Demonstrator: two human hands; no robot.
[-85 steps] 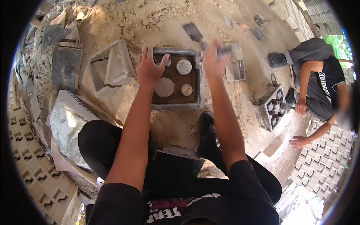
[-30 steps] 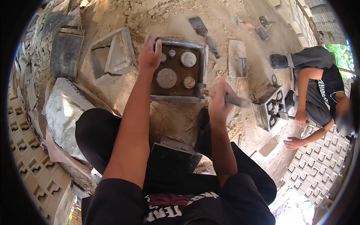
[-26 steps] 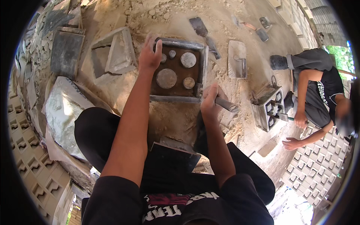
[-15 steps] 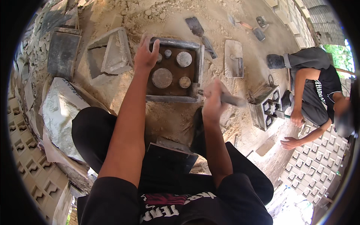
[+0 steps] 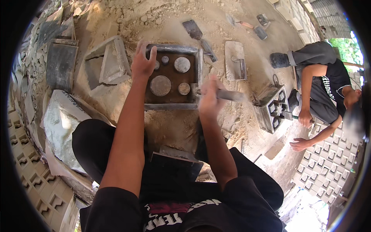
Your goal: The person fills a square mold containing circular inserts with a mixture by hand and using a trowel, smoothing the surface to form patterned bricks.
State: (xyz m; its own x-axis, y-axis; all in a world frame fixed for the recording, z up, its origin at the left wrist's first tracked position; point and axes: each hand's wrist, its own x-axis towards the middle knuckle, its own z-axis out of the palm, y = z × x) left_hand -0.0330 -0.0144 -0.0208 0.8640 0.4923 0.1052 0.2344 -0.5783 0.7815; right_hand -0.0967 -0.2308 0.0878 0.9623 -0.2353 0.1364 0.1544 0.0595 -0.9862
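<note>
A dark rectangular mould frame (image 5: 170, 106) lies on the sandy ground before me. Inside it, several round grey plugs, among them a large one (image 5: 160, 86), stand up from brown, earthy material. My left hand (image 5: 143, 65) grips the frame's left wall near the far corner, thumb on the inner side and fingers outside. Blurred by motion, my right hand (image 5: 210, 96) is closed round a hammer (image 5: 230, 95) with a thick, pale handle. The tool's small square metal end is at the frame's right wall; whether it touches is unclear.
A trowel (image 5: 193, 30) and a plastering float (image 5: 235, 63) lie beyond the frame. Left are a broken block (image 5: 116, 63), dark plates (image 5: 61, 65) and a white sack (image 5: 63, 123). At right, a co-worker (image 5: 328, 89) holds a tool at another mould (image 5: 272, 108).
The view has shifted slightly, so the frame appears a little lower and further left. My right hand still holds the hammer beside the frame; my left hand stays on the left wall.
</note>
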